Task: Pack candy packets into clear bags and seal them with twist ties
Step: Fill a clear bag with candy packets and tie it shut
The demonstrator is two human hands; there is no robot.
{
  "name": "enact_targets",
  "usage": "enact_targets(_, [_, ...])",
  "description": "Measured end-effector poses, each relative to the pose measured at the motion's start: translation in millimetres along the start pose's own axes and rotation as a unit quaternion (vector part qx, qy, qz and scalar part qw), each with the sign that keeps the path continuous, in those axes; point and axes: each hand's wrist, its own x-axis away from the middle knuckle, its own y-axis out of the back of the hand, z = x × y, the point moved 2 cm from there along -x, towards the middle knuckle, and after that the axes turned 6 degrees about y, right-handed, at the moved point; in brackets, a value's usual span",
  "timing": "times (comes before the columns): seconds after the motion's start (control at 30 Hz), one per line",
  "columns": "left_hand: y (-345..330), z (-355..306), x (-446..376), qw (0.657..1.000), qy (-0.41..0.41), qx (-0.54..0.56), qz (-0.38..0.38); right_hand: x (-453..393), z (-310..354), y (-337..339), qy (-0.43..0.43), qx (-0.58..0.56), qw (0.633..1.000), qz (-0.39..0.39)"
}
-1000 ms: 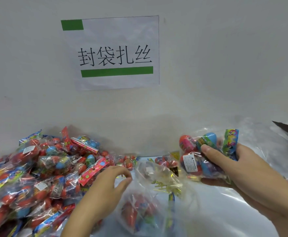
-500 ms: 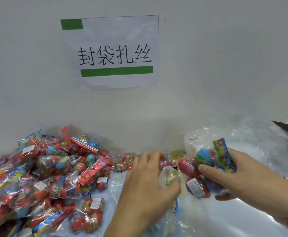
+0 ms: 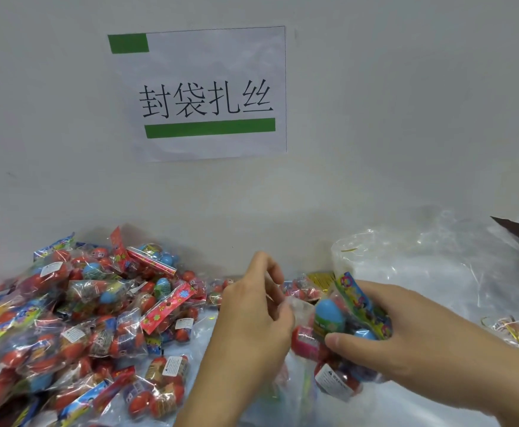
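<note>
The candy packets (image 3: pixel 349 331) in play are small clear wrappers holding egg-shaped sweets, one blue over green, one pink, others red, with a bright striped header strip and a white label low down; they sit bunched together just right of centre, at about five o'clock from the paper sign (image 3: pixel 209 94) on the wall. The right hand (image 3: pixel 412 337) has its grip closed around that bunch, thumb underneath and fingers wrapped over the top. The left hand (image 3: pixel 252 315) meets it from the nine o'clock side, fingers curled and pinching the crinkled mouth of a clear bag (image 3: pixel 292 306) right against the packets; the film is blurred there, so how much of it is gathered I cannot tell. A big heap of packets (image 3: pixel 76 318) like these, mostly red with some blue, covers the counter (image 3: pixel 421 408) out toward nine o'clock. Loose clear plastic (image 3: pixel 437 257) lies at two o'clock, with yellow twist ties (image 3: pixel 321 277) just behind the hands
</note>
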Motion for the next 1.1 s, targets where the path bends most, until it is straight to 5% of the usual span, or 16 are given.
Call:
enact_targets(0.2, [13, 5, 5, 0.993, -0.001, -0.057, 0.102, -8, -2, -8, 0.005, 0.035, 0.993, -0.116])
enact_targets(0.5, [13, -4, -1, 0.996, 0.01, 0.084, -0.014, -13, 7, -21, 0.02, 0.044, 0.998, -0.032])
enact_targets(0.73, [25, -9, -1, 0.989, 0.01, 0.145, 0.002, -17, 24, -38, 0.053, -0.064, 0.996, 0.01])
enact_targets(0.97, [29, -10, 1, 0.996, 0.024, 0.084, 0.005, -24, 19, -49, -0.012, -0.045, 0.996, -0.072])
enact_targets(1.1, [31, -6, 1, 0.999, 0.052, 0.004, -0.016, -29, 18, -55, -0.049, -0.16, 0.981, -0.101])
